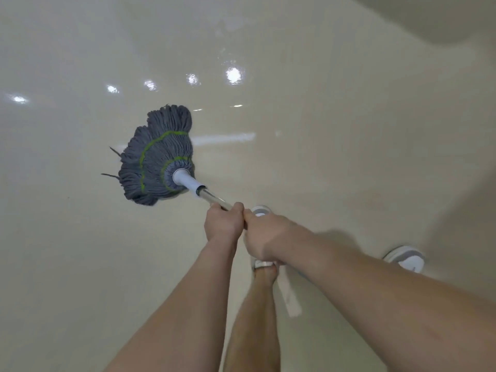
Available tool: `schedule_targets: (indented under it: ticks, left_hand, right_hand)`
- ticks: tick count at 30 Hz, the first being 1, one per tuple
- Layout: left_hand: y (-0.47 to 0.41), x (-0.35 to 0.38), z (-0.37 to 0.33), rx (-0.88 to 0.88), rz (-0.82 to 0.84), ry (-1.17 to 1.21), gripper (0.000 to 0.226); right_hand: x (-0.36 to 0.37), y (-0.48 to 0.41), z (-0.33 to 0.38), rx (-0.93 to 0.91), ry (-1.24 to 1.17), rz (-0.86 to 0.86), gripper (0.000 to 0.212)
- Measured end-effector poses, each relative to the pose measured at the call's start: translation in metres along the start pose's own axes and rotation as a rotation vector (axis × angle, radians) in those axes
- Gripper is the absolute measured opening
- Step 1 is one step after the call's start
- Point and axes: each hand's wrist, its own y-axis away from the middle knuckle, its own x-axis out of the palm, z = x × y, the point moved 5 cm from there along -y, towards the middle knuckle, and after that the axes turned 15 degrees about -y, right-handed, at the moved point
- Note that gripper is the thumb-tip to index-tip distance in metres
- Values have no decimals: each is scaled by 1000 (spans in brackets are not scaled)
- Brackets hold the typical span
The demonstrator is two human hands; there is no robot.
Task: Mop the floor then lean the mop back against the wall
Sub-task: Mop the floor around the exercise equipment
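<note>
The mop has a grey string head (pixel 158 157) with green stitched rings, a white collar and a shiny metal handle (pixel 212 198). Its head lies spread on the glossy cream floor (pixel 80 237), ahead and left of me. My left hand (pixel 224 224) grips the handle just below the bare metal part. Right behind it, touching it, my right hand (pixel 264 237) is closed around the same handle. The rest of the handle is hidden under my hands and forearms.
My two feet in white slippers stand on the floor, one (pixel 261 210) directly under my hands, the other (pixel 406 257) out to the right. Ceiling lights reflect off the wet floor ahead. A darker shaded area lies at the top right corner (pixel 442 20).
</note>
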Motion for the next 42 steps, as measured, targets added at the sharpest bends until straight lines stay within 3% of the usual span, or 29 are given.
schedule_targets:
  ticks: [7,12,15,20,23,26,31,37,42]
  left_hand:
    - [86,121,-66,93,88,-3,22]
    - [176,248,-108,178,162,-79,36]
    - [231,324,-131,249,235,-145,41]
    - [314,432,-163,493,345,-411,48]
    - [349,488,-178,603,394,-606,61]
    - [381,535,-189,689,436,-792,58]
    - [425,591,-178,825,558,-1000,64]
    - [439,606,-144,835,553,-1157,75]
    - [396,529,-116,784,415,-1197,75]
  right_hand:
    - [-65,65,-135,14,30,-131,49]
    - [-97,116,-289,109,-60,-190,19]
    - [-110,155,-379,165,-165,-244,18]
    - [-108,222,-493,233,-571,-306,12]
    - [-91,253,-547,346,-1285,-256,20]
    - [-78,276,-580,355,-1828,-230,25]
    - [-49,298,-623,282,-2251,-323,27]
    - [-13,308,-633,245,-2405,-378,18]
    - [19,279,-562,248,-2410,-265,20]
